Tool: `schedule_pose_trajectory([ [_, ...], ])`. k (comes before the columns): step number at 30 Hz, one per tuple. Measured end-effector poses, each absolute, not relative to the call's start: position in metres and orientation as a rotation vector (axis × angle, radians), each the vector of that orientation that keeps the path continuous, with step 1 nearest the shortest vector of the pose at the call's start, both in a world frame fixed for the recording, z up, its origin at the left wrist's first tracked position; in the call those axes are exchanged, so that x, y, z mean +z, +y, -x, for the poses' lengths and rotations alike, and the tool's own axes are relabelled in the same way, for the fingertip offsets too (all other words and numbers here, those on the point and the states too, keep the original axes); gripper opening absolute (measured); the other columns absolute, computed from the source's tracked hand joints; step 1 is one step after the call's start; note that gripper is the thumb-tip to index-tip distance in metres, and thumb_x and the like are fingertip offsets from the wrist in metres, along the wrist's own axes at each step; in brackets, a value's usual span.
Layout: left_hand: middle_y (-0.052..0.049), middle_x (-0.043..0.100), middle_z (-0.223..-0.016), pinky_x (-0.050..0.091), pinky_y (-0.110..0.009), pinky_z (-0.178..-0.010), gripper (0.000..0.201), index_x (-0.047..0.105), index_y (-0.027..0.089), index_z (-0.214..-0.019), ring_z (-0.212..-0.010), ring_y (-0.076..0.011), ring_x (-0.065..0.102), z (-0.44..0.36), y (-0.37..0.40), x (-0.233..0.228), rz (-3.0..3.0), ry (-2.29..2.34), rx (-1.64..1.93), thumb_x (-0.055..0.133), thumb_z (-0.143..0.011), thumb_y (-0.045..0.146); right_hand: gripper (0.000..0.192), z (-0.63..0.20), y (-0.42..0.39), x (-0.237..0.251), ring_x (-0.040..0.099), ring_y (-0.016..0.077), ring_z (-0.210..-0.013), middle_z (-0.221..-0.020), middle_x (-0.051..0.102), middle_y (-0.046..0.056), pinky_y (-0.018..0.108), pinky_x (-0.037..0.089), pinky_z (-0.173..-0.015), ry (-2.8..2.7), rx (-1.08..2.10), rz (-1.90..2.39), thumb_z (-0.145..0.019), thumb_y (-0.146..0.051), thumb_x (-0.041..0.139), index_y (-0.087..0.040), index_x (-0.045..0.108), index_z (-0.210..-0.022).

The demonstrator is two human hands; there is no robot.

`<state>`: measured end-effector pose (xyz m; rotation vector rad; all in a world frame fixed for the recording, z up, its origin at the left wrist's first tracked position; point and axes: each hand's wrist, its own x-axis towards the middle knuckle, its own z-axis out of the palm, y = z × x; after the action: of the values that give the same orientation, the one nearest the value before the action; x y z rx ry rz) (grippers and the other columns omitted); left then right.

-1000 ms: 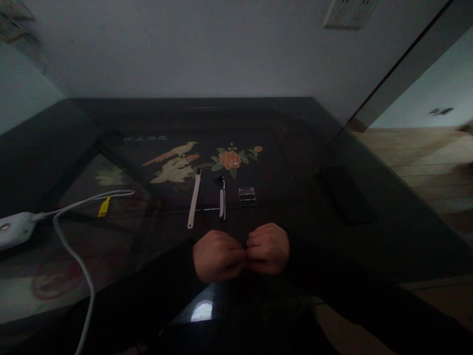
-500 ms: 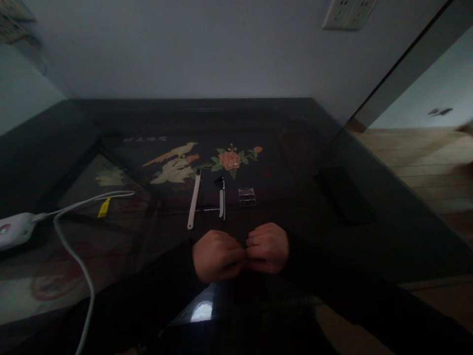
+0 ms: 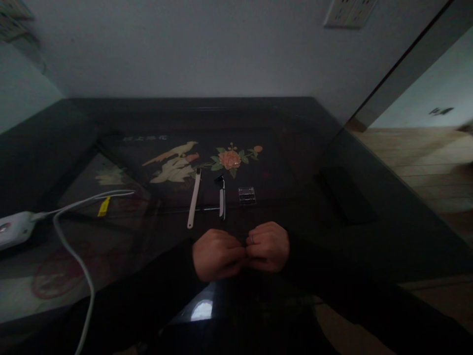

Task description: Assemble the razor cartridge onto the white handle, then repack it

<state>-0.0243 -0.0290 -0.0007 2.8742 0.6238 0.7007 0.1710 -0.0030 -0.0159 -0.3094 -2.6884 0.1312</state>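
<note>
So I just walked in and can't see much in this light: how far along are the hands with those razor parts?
Laid out beyond the hands: a white handle, a razor and a clear blade case, none being touched. In hand: the left hand and right hand are curled together, fingertips meeting; whatever they pinch is hidden. What is left cannot be judged beyond those three untouched pieces on the table.

Glossy dark glass tops the table (image 3: 332, 246) (reflections show), the white cable (image 3: 74, 256) looks smooth plastic, the floor (image 3: 424, 158) matt wood.
</note>
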Motion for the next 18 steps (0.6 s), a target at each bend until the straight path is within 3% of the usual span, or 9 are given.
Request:
schedule_pose_trajectory([
  [13,0.0,0.056,-0.053,0.03,-0.028,-0.046,0.036,0.054,0.017,-0.063,-0.047,-0.0113,0.049,0.025,-0.027,0.001,-2.834,0.678,0.766,0.037,-0.094,0.022,0.04,-0.173,0.0,-0.013,0.048,0.0118,-0.056,-0.058,0.059,0.001,0.03,0.023,-0.054,-2.75,0.081,0.366,-0.094,-0.04,0.04,-0.019,0.057,-0.065],
  [18,0.0,0.055,-0.053,0.032,-0.025,-0.047,0.032,0.054,0.017,-0.063,-0.048,-0.0106,0.049,0.031,-0.024,0.005,-2.788,0.817,0.807,0.04,-0.092,0.02,0.045,-0.172,0.003,-0.024,0.045,0.012,-0.052,-0.053,0.055,0.001,0.031,0.018,-0.051,-2.696,0.069,0.452,-0.093,-0.047,0.041,-0.019,0.056,-0.061],
])
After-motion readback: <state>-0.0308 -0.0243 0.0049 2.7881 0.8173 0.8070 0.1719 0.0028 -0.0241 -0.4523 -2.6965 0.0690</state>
